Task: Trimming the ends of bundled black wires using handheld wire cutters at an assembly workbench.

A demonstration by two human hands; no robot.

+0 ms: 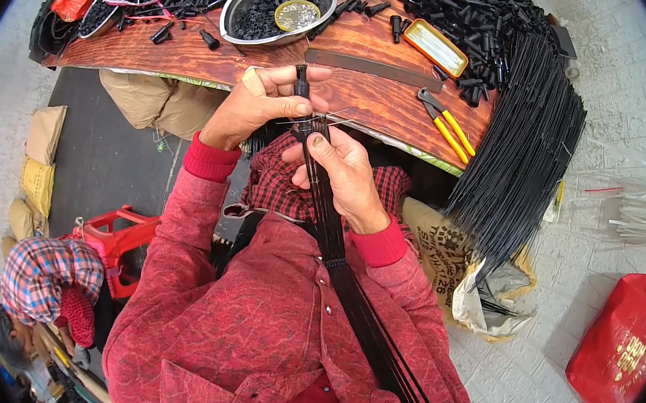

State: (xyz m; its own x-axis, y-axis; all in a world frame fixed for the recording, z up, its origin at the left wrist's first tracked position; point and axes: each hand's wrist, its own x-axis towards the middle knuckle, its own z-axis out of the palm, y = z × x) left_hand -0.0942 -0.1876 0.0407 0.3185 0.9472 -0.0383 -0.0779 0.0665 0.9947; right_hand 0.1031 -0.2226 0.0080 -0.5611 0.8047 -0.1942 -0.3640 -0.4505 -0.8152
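Observation:
Above my lap, my left hand (247,111), tape round one finger, pinches a narrow black plastic fitting (301,84) that stands upright between thumb and fingers. Just below it, my right hand (350,179) is closed round the upper part of a bundle of thin black strips (329,230). The bundle slants down across my red jacket, with a band round its middle, and its lower ends fan out. Fine wire (338,114) sticks out where the fitting meets the strips. My fingers partly hide that join.
On the wooden table (395,111) lie yellow-handled pincers (447,128), a flat dark bar (376,69), an orange-rimmed tin (435,46), a metal bowl (232,15) and heaped black fittings. Black strips (518,143) overhang its right end. Another person (51,279) is at lower left.

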